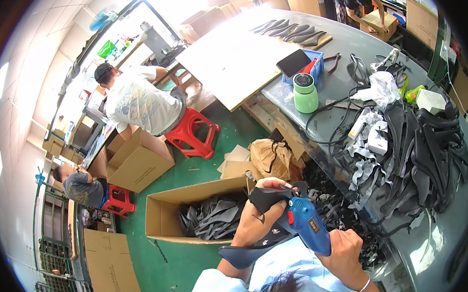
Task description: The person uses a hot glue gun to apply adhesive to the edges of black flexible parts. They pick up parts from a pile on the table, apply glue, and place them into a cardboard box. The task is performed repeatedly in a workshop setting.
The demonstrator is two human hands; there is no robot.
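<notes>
My right hand (345, 253) is wrapped round the grip of a blue handheld power tool (310, 226) with a red button on its side. The tool's tip points away from me, against the black part, and its working end is hidden. My left hand (257, 224) grips a long, curved black part (247, 255), thin and flexible-looking. One end of that part folds over my fingers near the tool's head, while its wide, smooth end hangs beside my left forearm. Below and left of my hands stands an open cardboard box (161, 216) holding a heap of similar black parts (214, 216).
At right, a grey table (346, 125) bears piled black parts (419, 150), trimmed strips, a green bottle (304, 94) and a blue bin (316, 71). Black scraps (331, 204) lie beside its edge. Two people sit on red stools (195, 133) at left; another person works at the far right.
</notes>
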